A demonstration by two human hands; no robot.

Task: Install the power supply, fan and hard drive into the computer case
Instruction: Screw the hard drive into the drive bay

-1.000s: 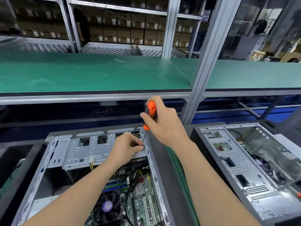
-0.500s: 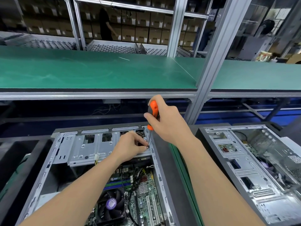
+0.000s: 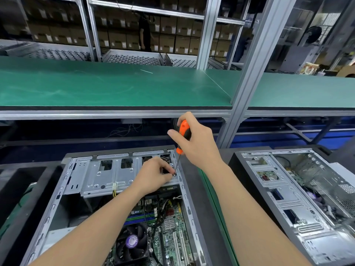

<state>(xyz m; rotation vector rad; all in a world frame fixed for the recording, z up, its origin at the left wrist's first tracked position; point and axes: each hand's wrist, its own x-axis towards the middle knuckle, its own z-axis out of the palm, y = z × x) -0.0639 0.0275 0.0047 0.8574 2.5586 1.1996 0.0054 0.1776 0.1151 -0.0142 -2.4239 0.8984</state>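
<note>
computer case (image 3: 57,191) is right below my view, lying on its side with the panel off, so i'm looking straight down into it at the lower middle of the bench. right hand (image 3: 197,144) is wrapped round the orange-and-black handle of a screwdriver (image 3: 184,131), held nearly upright, with the thin shaft pointing down at the far right corner of the silver drive cage (image 3: 107,177). left hand (image 3: 153,176) is down at that same corner, fingertips closed in a tight pinch on a small screw (image 3: 174,174) right at the screwdriver tip. the screw is tiny from here, just a shiny speck, so i can't tell how far in it sits.

the cage spans the far end of the case, and a white connector (image 3: 114,186) with yellow wires hangs at its near edge. closer to me the motherboard (image 3: 172,233) shows green with its slots and a little heatsink. the cpu fan (image 3: 132,241) with the purple hub is just left of that, partly under my left forearm. black cables run down between them.

off to the right, well apart, a second case (image 3: 288,198) lies open too. a green shelf (image 3: 96,87) runs across above both on aluminium framing. behind it are racks of cardboard boxes (image 3: 169,27) and a person in dark clothes (image 3: 145,33) standing by them.
</note>
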